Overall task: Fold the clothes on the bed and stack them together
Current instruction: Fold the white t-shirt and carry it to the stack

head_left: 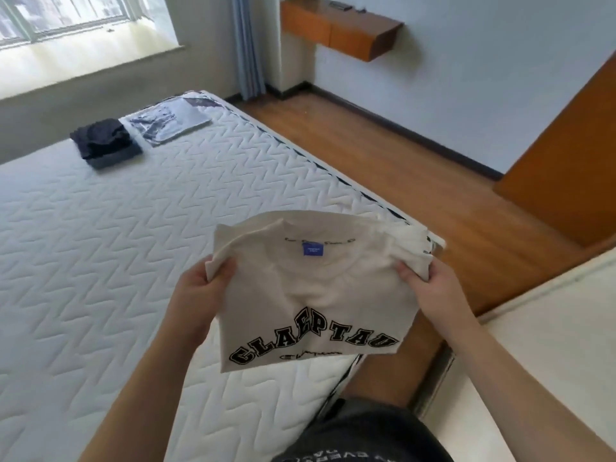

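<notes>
A cream T-shirt (310, 288) with black arched lettering and a blue neck label is folded and held up above the near right corner of the white quilted mattress (116, 248). My left hand (196, 288) grips its left edge, and my right hand (430, 285) grips the bunched right edge. At the far end of the mattress lies a folded dark garment (103, 141), and beside it on the right a folded grey printed garment (170, 123).
Wooden floor (416, 181) runs along the bed's right side. A wooden door (573, 155) stands at the right, and a wall-mounted wooden shelf (343, 28) hangs at the back. A window and a blue curtain (246, 45) are behind the bed.
</notes>
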`<state>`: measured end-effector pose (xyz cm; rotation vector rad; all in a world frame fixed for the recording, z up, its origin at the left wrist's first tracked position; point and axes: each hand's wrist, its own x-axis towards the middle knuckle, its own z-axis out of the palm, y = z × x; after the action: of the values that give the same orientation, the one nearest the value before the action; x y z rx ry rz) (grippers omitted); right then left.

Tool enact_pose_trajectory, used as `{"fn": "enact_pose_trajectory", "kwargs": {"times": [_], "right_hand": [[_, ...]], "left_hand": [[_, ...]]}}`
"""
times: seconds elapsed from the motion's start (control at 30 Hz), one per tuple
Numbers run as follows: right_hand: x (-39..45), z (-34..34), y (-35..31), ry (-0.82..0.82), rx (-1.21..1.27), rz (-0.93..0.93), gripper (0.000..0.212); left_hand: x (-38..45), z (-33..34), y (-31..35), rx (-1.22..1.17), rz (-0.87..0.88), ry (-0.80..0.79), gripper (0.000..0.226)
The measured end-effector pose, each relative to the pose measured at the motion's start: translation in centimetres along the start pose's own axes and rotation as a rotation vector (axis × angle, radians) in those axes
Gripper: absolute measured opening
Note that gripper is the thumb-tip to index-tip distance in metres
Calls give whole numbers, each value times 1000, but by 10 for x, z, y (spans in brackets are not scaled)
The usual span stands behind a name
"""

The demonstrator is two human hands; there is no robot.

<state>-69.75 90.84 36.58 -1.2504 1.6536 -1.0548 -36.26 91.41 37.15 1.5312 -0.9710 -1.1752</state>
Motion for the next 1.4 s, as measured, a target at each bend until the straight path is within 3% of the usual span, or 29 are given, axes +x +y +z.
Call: {"fn": "enact_pose_trajectory", "kwargs": {"times": [0.43, 0.77, 0.87, 1.03, 1.17, 1.27, 1.4], "right_hand": [[-2, -83, 29, 300, 39, 91, 14], [135, -152, 62, 272, -48, 99, 13], [167, -173, 73, 289, -10, 129, 16], [195, -206, 86, 306, 0, 158, 23], [207, -228, 94, 319, -2, 189, 8], [216, -244, 99, 347, -15, 196, 6], [238, -264, 112, 386, -2, 219, 7]], "left_hand": [[37, 122, 27, 105, 15, -283, 25], [106, 275, 49, 158, -5, -360, 36], [120, 312, 54, 177, 2, -355, 27], [139, 350, 61, 191, 25, -358, 33], [157, 381, 60, 239, 32, -400, 32], [174, 411, 61, 244, 25, -458, 52], [205, 453, 59, 239, 2, -503, 55]]}}
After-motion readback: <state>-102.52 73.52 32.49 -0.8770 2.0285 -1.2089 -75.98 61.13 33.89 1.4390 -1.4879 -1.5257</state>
